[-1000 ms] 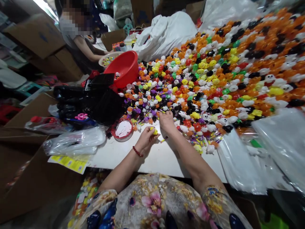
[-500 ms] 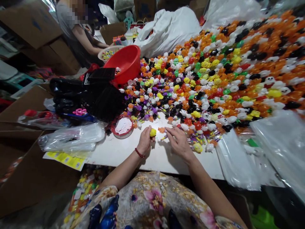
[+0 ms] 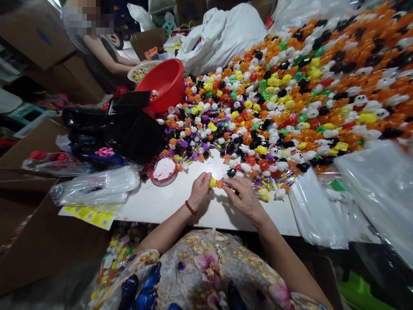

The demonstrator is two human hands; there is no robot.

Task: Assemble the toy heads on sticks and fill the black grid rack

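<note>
While the left hand [image 3: 200, 190] keeps its fingers pinched round the yellow piece [image 3: 212, 183], the right hand [image 3: 245, 196] has the orange piece [image 3: 220, 184] by its far end, fingertips nearly closed, other fingers loosely bent. Change: half a second ago a gap showed between the pieces; now they meet end to end or nearly. Can't tell if joined. Reads as work gone from picking up to bringing parts together. Both pieces are between the hands, over the bare white surface [image 3: 155, 211]. Further out: red mesh basket [image 3: 165, 183] left, heap of coloured figures [image 3: 248, 114] ahead, clear bags [image 3: 318, 206] right.
</note>
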